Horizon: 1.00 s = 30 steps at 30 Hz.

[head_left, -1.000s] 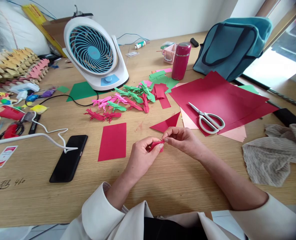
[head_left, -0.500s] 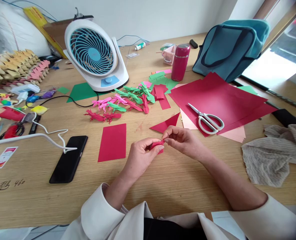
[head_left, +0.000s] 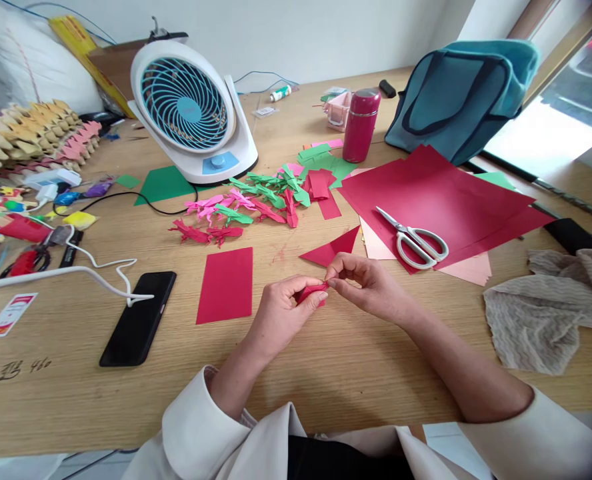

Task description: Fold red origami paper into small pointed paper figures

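Between my hands is a small folded piece of red paper (head_left: 312, 291). My left hand (head_left: 285, 308) pinches its body between thumb and fingers. At its right end, the thumb and forefinger of my right hand (head_left: 363, 283) close on a tip of the same paper; the fingers partly hide the folds. Just beyond my hands lies a red paper triangle (head_left: 332, 247). A flat red paper rectangle (head_left: 225, 285) is to the left of my left hand. Farther back sits a pile of folded green, pink and red paper figures (head_left: 256, 197).
White-handled scissors (head_left: 421, 248) rest on large red sheets (head_left: 441, 193) at the right. A black phone (head_left: 139, 319) with a white cable lies left. Behind stand a fan (head_left: 191, 110), a red flask (head_left: 361, 127) and a blue bag (head_left: 461, 100). A crumpled cloth (head_left: 541, 313) lies far right.
My hands keep hold of the folded red paper in nearly the same place. Only a slight shift of the fingers shows; the things on the table have not moved.
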Tool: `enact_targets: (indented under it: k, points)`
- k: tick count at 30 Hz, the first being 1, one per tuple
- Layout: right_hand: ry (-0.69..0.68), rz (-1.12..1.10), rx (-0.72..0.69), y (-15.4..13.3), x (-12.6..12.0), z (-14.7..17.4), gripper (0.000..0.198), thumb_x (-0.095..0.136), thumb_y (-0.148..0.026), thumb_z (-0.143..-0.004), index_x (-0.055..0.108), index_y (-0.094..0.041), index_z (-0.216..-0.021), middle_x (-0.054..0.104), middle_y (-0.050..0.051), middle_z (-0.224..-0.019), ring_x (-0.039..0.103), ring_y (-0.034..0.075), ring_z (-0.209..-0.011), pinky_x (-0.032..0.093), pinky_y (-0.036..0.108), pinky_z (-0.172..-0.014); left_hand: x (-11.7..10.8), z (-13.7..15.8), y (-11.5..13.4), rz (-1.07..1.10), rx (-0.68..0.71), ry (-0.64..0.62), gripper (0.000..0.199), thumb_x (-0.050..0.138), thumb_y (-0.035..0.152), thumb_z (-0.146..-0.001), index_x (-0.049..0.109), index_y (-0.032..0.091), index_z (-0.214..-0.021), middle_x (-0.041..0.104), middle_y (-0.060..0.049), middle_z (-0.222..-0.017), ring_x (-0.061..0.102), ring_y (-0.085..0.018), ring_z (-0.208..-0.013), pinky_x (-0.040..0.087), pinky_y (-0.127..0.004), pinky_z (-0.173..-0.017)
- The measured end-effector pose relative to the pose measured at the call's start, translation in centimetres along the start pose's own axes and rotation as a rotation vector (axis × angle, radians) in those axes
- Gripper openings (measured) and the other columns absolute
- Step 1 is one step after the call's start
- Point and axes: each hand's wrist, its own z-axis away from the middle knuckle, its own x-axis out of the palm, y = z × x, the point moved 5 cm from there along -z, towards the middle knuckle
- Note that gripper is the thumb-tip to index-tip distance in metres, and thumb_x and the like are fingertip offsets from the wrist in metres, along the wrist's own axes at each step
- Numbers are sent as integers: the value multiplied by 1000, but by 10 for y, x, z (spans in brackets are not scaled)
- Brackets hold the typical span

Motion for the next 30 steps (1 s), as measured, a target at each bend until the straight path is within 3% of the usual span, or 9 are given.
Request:
enact_targets:
  k: [5, 16, 25, 30]
  points:
    - [12, -8, 42, 0, 3, 0, 11, 60, -28, -89, 60, -18, -86, 60, 2, -80, 55, 14, -73, 45, 28, -69, -1, 1, 5, -97, 52, 52, 14, 63, 27, -86, 73, 18, -90, 73, -2, -84, 63, -14, -77, 47, -23, -71]
    - [-1, 18, -23, -5, 0, 0, 13, 61, -30, -90, 62, -18, -86, 61, 3, -85, 57, 15, -78, 47, 29, -74, 2, 1, -2, -15, 4, 19, 18, 62, 32, -87, 72, 16, -87, 71, -2, -80, 61, -13, -72, 45, -22, -66]
    - [75, 180, -96, -15, 4, 2, 13, 57, -25, -90, 57, -18, -78, 57, 2, -75, 53, 14, -70, 43, 27, -64, 2, 1, 4, -132, 88, 35, 11, 61, 23, -86, 71, 18, -85, 69, 0, -79, 61, -13, -75, 45, -23, -72]
    - [113, -47, 44, -3, 7, 1, 24, 55, -41, -93, 57, -19, -83, 58, 2, -76, 53, 14, -70, 43, 27, -64, 4, -1, -5, 56, -22, 27, 17, 61, 30, -87, 69, 16, -83, 67, 0, -75, 58, -12, -71, 44, -22, -67]
